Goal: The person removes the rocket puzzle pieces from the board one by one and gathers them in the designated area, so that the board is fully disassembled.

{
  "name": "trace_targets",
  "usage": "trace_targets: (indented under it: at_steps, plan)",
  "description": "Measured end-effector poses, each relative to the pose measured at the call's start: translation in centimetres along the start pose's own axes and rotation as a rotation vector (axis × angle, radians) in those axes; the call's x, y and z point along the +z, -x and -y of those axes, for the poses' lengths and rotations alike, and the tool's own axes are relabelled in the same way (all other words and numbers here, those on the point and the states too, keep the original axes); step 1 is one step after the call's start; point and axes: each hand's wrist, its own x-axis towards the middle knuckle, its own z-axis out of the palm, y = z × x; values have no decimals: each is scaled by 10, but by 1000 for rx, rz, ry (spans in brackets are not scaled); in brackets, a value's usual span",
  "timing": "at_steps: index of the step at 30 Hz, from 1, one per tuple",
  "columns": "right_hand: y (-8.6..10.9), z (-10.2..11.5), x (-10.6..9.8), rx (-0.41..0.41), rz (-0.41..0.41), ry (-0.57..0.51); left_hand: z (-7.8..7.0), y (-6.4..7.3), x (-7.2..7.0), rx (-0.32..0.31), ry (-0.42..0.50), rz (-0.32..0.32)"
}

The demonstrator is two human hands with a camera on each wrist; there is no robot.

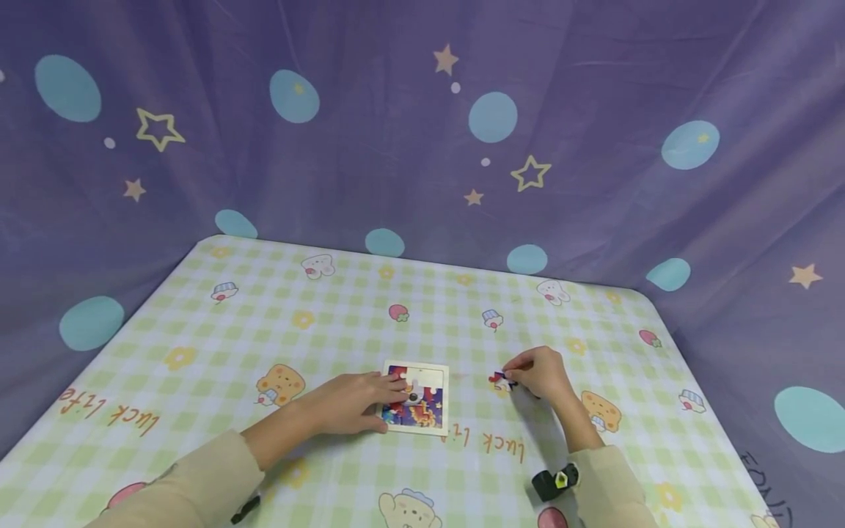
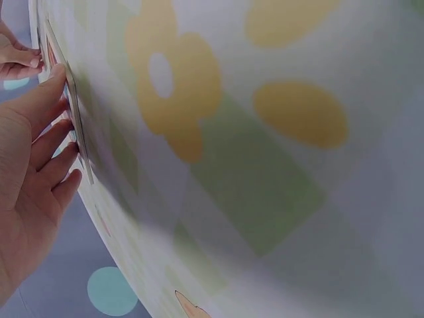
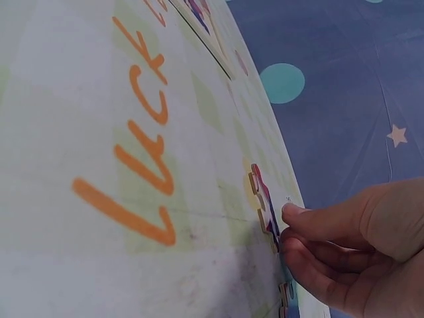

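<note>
The puzzle board [image 1: 445, 407] lies flat on the tablecloth [image 1: 330, 469], in front of the person, w/ a pale gap [image 1: 428, 377] at its upper right, where the bare base is seen. The L hand [image 1: 353, 403] rests on the left side of the board, prob. so that it does not slide. Its fingers are almost straight and slightly apart, laid over the left rim, and the thumb is at the lower left corner; they touch the board but do not close around anything.

The R hand [image 1: 541, 372] is at a loose puzzle piece [image 1: 502, 383], which is on the cloth to the right of the board, apart from it. Here the fingers are bent, tips of thumb and index close tog., and they seem to pinch the piece by its right edge, prob. bc this edge is nearest to the hand. Whether the piece is lifted a bit, I can't tell. In the right wrist view, another jigsaw edge [image 3: 285, 301] shows under the fingers; unclear if it is a sep. piece.

About pose: the left forearm comes in slanting to the right, palm down and low. The right forearm reaches forward and leans to the left, w/ the wrist above the cloth and fingertips pointing twd. the board.
</note>
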Motion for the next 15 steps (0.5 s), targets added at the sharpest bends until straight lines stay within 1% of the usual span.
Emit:
trace_targets:
  at_steps: [3, 10, 15]
  plan:
    - [0, 0, 0, -7, -2, -6, 0, 0, 0, 11, -6, -10]
    - [0, 1, 1, -48, 40, -27, -1, 1, 0, -7, -9, 6]
    - [-1, 0, 3, -80, 50, -23, -1, 0, -1, -1, -18, 8]
